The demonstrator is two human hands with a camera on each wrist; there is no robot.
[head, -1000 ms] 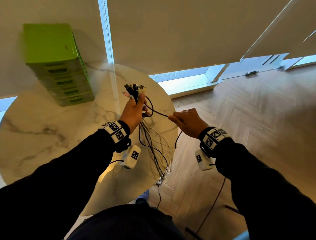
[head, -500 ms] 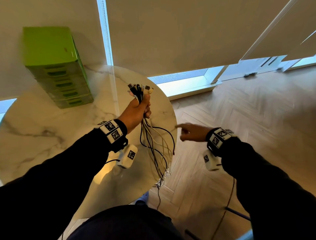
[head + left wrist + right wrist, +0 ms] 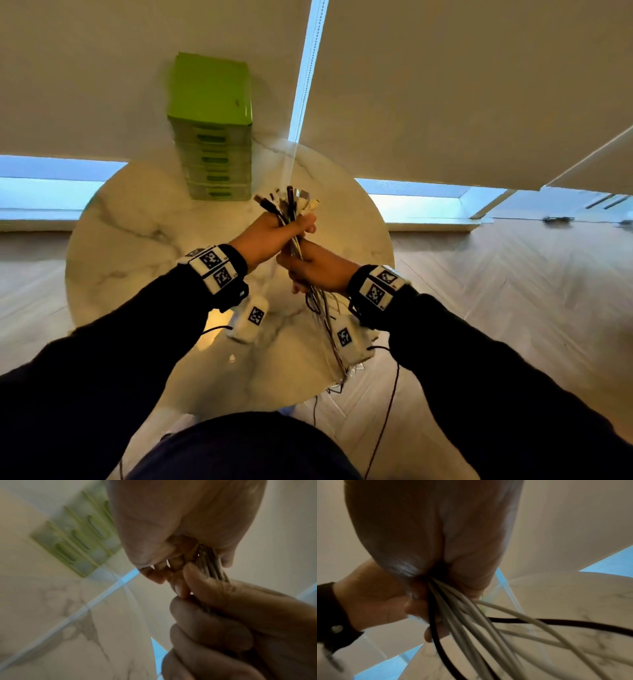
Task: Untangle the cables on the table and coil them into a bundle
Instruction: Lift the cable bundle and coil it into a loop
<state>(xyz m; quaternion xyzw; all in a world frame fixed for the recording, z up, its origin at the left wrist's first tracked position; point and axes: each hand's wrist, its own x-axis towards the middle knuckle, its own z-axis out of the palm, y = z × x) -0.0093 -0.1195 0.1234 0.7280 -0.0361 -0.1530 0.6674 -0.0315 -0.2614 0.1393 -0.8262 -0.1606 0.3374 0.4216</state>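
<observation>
A bunch of white and black cables (image 3: 323,308) hangs over the round marble table (image 3: 137,246). Their plug ends (image 3: 291,202) stick up above my left hand (image 3: 274,233), which grips the bunch near the top. Directly below it my right hand (image 3: 315,267) is wrapped round the same bunch. The left wrist view shows both fists stacked on the cables (image 3: 209,563). In the right wrist view the cables (image 3: 471,622) fan out below my fist, several white and one black. The loose ends (image 3: 342,380) dangle past the table's near edge.
A green set of small drawers (image 3: 214,137) stands at the back of the table against the blind. A bead chain (image 3: 301,102) hangs between the blinds. Wooden floor (image 3: 513,291) lies to the right. Thin black leads (image 3: 387,411) run down from my wrist cameras.
My right hand, pointing free half a second ago, has moved left and closed round the bunch under my left hand. The view has swung, so the table sits more centred.
</observation>
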